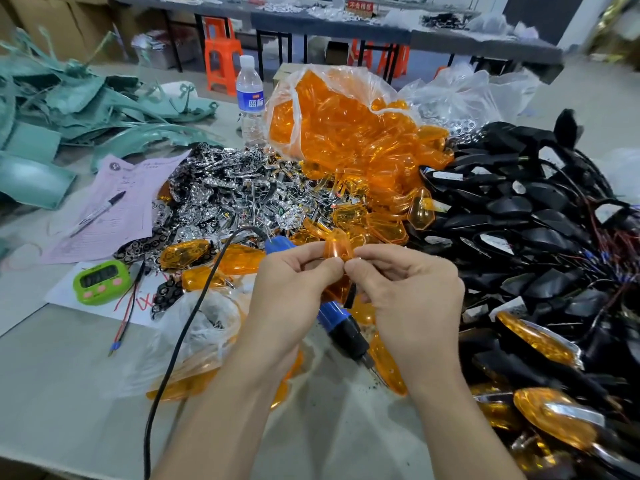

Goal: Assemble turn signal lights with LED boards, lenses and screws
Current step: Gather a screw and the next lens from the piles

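We note both hands pinching one orange lens (337,249) above the desk (69,393): left hand (294,289) and right hand (408,292) each curled on it. Judged light, stiff, slick, scratch-prone; best held by its edges.

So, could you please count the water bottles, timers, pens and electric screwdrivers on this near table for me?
Water bottle: 1
Green timer: 1
Pen: 1
Blue electric screwdriver: 1
Total: 4
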A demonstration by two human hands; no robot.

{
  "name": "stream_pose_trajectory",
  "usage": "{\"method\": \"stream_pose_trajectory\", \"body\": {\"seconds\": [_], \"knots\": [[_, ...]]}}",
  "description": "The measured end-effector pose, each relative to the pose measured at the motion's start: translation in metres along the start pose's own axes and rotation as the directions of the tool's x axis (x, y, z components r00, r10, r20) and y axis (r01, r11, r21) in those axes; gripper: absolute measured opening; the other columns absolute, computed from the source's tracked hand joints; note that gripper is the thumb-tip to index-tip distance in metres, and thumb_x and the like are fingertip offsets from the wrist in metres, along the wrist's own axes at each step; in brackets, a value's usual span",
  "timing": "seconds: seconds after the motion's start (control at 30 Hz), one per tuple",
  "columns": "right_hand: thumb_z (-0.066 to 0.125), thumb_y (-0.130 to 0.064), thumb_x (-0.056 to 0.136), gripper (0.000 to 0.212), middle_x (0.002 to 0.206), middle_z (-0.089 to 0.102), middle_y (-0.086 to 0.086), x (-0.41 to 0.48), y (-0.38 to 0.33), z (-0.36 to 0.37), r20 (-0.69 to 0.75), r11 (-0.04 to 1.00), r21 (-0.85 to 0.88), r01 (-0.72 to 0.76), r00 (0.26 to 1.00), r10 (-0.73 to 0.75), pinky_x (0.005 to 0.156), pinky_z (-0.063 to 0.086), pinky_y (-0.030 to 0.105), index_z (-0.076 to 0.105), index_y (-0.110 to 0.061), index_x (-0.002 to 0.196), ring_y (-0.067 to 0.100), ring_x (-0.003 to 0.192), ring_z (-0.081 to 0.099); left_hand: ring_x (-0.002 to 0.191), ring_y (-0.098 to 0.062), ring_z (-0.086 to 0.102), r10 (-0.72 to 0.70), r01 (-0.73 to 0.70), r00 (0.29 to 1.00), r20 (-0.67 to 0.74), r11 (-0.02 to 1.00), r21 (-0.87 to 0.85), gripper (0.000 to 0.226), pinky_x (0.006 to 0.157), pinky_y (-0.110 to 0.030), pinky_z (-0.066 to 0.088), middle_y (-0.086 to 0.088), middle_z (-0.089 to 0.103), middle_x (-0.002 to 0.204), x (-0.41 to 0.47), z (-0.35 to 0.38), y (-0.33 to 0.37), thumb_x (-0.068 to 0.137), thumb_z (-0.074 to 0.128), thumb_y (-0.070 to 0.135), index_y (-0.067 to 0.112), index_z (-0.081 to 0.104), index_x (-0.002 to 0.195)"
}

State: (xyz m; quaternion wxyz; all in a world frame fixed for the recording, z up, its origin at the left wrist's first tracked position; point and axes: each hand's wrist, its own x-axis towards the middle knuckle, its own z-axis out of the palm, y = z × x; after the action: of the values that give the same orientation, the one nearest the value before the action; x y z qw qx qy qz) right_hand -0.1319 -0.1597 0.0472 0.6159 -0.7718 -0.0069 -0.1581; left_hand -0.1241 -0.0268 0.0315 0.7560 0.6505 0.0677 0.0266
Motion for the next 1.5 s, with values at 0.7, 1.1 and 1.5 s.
{"method": "stream_pose_trajectory", "body": {"seconds": [0.7,1.1,1.5], "knots": [[0.074,0.008,0.087,0.027,0.063,0.072,0.008,0.018,0.016,-0.014,0.348,0.966,0.066,-0.251,0.913,0.213,0.055,0.051,0.021,0.083,-0.016,0.078,0.014,0.055,0.061,0.071,-0.013,0.075,0.038,-0.062,0.996,0.078,0.94,0.335,0.043,0.066,-0.022,0.059,0.006,0.079,0.076,0.0,-0.005,0.0,0.084,0.075,0.001,0.043,0.082,0.081],[0.071,0.013,0.087,0.016,0.063,0.068,0.012,0.022,0.026,-0.019,0.358,0.924,0.121,-0.364,0.884,0.301,0.05,0.049,0.022,0.07,-0.002,0.093,0.018,0.054,0.055,0.065,-0.015,0.07,0.057,-0.079,0.997,0.059,0.863,0.5,0.031,0.067,-0.041,0.059,0.01,0.075,0.067,0.001,0.002,-0.004,0.081,0.072,0.01,0.04,0.081,0.082],[0.076,0.002,0.085,0.029,0.064,0.073,-0.008,0.017,0.02,-0.015,0.296,0.966,-0.257,0.013,0.953,0.066,0.058,0.058,0.029,0.072,-0.023,0.072,0.01,0.059,0.069,0.07,-0.036,0.068,0.021,-0.045,0.998,0.053,0.864,0.501,0.022,0.068,-0.055,0.059,-0.004,0.073,0.063,0.002,0.004,-0.006,0.075,0.071,0.008,0.027,0.081,0.076]]}}
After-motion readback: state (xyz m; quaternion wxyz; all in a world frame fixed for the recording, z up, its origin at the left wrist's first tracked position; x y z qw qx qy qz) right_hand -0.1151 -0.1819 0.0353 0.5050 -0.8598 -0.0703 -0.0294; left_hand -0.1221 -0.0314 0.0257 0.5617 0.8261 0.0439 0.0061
